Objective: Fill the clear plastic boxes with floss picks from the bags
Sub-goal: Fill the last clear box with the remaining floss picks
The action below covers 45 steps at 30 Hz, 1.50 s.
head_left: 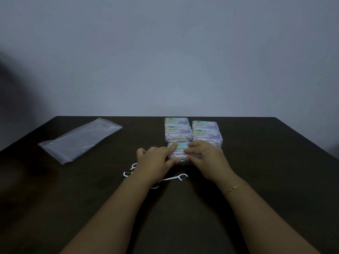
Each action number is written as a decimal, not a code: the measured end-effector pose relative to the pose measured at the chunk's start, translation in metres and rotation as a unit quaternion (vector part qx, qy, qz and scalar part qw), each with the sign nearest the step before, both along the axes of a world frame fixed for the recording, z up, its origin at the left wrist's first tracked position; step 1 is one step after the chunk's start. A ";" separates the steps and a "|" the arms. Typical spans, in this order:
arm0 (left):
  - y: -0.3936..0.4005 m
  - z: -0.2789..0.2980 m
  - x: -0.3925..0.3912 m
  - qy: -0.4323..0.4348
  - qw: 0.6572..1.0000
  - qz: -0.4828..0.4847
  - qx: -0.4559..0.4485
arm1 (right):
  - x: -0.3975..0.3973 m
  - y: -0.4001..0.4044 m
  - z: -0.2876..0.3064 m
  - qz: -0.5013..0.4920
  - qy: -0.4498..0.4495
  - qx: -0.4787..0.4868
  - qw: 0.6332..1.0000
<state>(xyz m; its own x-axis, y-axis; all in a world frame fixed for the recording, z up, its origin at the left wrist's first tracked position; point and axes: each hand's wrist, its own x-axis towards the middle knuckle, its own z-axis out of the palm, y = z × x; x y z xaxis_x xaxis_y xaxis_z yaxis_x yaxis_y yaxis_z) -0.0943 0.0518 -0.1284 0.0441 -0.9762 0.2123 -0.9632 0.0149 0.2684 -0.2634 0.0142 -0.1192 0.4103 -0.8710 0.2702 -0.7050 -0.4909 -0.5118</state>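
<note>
While both hands are closing around it, the near box [178, 153] is lying flat on the counter [256, 180] with its long axis running from 9 to 3 o'clock and its printed lid facing up. The left hand [156, 162] is gripping the box's left end, its forefinger lying across the lid toward 1 o'clock and its thumb pressing the near wall. The right hand [205, 158] is gripping the right end, fingers curled over the lid and thumb at the near edge.

Five boxes are showing in all. At 12 o'clock from the held one, the left pair [177, 130] is sitting one behind the other; the right pair [207, 132] is sitting likewise just beside it at 3 o'clock. All four are lying with long axes 9 to 3 and white picks showing through their clear walls.

One loose pick [173, 178] is lying at 6 o'clock from the held box, between the two wrists, its floss head pointing toward 2 o'clock and its handle running under the left wrist. More picks [130, 170] are lying at 8 o'clock, partly hidden by the left hand, so I cannot count them.

One clear bag [80, 139] is lying flat well apart at 10 o'clock, its long axis running 8 to 2. One thin bracelet [236, 186] is circling the right wrist.
</note>
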 end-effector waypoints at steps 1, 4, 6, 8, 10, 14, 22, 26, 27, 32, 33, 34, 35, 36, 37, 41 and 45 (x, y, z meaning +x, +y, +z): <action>0.000 0.000 -0.001 -0.001 1.000 0.001 -0.004 | 0.002 0.001 -0.001 0.001 0.005 -0.015 1.000; 0.000 0.001 -0.005 -0.018 1.000 0.005 -0.008 | 0.006 0.003 -0.001 -0.013 0.008 -0.010 1.000; -0.001 0.003 -0.010 -0.034 0.999 0.006 -0.007 | 0.008 0.004 0.001 -0.035 0.013 0.010 0.999; -0.002 0.004 -0.015 -0.046 0.999 0.008 -0.009 | 0.007 0.008 0.004 -0.062 0.012 0.020 0.998; -0.003 0.003 -0.022 -0.056 0.998 0.007 -0.017 | 0.006 0.013 0.007 -0.076 0.015 0.014 0.997; -0.006 -0.002 -0.039 -0.019 0.999 -0.029 0.008 | -0.005 0.018 0.013 -0.108 0.059 -0.011 0.992; -0.015 -0.003 -0.052 0.015 0.998 -0.056 0.021 | -0.026 0.007 0.019 -0.274 0.117 0.039 0.954; -0.023 0.001 -0.076 0.020 0.996 -0.082 0.001 | -0.016 0.014 0.017 -0.260 0.116 -0.056 0.957; -0.026 0.002 -0.083 0.024 0.997 -0.080 -0.003 | -0.014 0.014 0.017 -0.254 0.124 -0.048 0.958; -0.041 -0.004 -0.101 0.051 0.996 -0.065 0.036 | -0.028 0.006 0.019 -0.306 0.150 0.024 0.940; -0.042 -0.005 -0.098 0.048 0.997 -0.059 0.025 | -0.030 0.002 0.018 -0.311 0.161 0.032 0.936; -0.041 -0.006 -0.095 0.052 0.997 -0.049 0.013 | -0.030 -0.001 0.017 -0.310 0.165 0.036 0.935; -0.041 -0.005 -0.090 0.057 0.998 -0.035 0.001 | -0.028 -0.004 0.015 -0.302 0.158 0.031 0.940; -0.040 -0.005 -0.085 0.059 0.998 -0.016 -0.011 | -0.024 -0.007 0.013 -0.285 0.145 0.020 0.947; -0.040 -0.004 -0.081 0.058 0.998 0.003 -0.021 | -0.020 -0.010 0.011 -0.260 0.136 0.006 0.956; -0.039 0.000 -0.068 0.051 0.997 0.048 -0.018 | -0.008 -0.017 0.001 -0.166 0.152 0.000 0.974; -0.038 0.001 -0.058 0.053 0.996 0.070 0.011 | -0.007 -0.012 -0.003 -0.132 0.142 -0.055 0.980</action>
